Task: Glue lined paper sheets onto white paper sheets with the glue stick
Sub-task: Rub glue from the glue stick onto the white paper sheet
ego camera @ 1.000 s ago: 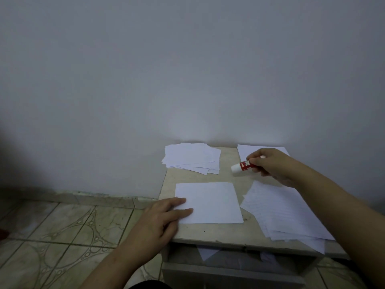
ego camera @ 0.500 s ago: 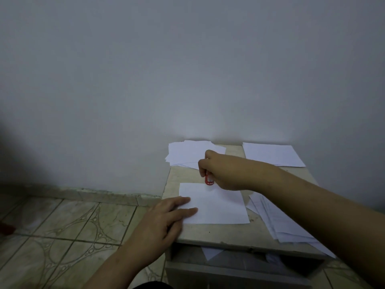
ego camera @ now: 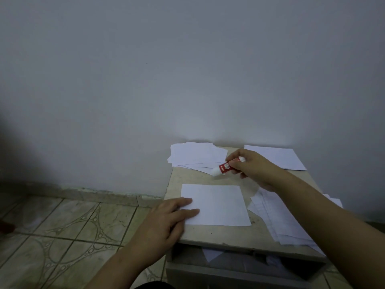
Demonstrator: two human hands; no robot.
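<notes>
A single white sheet [ego camera: 218, 205] lies flat in the middle of the small table [ego camera: 218, 234]. My left hand [ego camera: 166, 222] rests on the sheet's near left corner with straight fingers. My right hand [ego camera: 250, 167] grips the red and white glue stick [ego camera: 224, 167] above the table, behind the sheet, with its white tip pointing left and down. A fanned stack of lined sheets [ego camera: 277, 222] lies at the right, partly hidden under my right forearm.
A loose pile of white sheets [ego camera: 195, 157] sits at the table's back left, another white sheet [ego camera: 277, 157] at the back right, both against the wall. A drawer [ego camera: 239, 265] below the tabletop stands partly open. Tiled floor [ego camera: 68, 236] lies to the left.
My right hand has lifted the glue stick off the sheet's far edge and drawn it back to the right. My left hand stays on the sheet.
</notes>
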